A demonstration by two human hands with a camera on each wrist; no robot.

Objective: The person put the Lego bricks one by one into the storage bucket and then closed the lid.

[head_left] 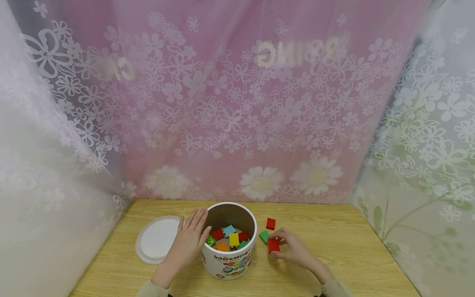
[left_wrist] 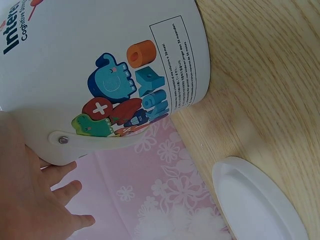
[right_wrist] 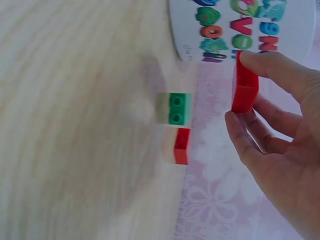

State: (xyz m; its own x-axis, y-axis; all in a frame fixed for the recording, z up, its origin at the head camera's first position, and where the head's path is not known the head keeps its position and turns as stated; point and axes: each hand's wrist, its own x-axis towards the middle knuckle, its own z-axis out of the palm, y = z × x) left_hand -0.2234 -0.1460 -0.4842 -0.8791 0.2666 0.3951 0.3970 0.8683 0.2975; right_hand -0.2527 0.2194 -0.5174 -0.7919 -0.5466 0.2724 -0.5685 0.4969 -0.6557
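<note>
My left hand (head_left: 186, 240) lies with straight, spread fingers against the left rim of a white round bucket (head_left: 211, 264) printed with toy pictures. Inside the bucket are several building bricks, among them a yellow brick (head_left: 234, 239), a light blue brick (head_left: 229, 230) and an orange brick (head_left: 222, 247). To the right of the bucket, my right hand (head_left: 297, 250) pinches a red brick (right_wrist: 245, 87) between thumb and fingers; its hollow side shows in the right wrist view. On the table close by lie a green brick (right_wrist: 178, 108) with two studs and another red brick (right_wrist: 182, 146).
A white round lid (head_left: 157, 239) lies on the wooden table (head_left: 334, 227) left of the bucket, partly behind my left hand. The bucket's white handle (left_wrist: 100, 142) hangs at its side. Flowered curtains (head_left: 237, 103) enclose the table at the back and both sides.
</note>
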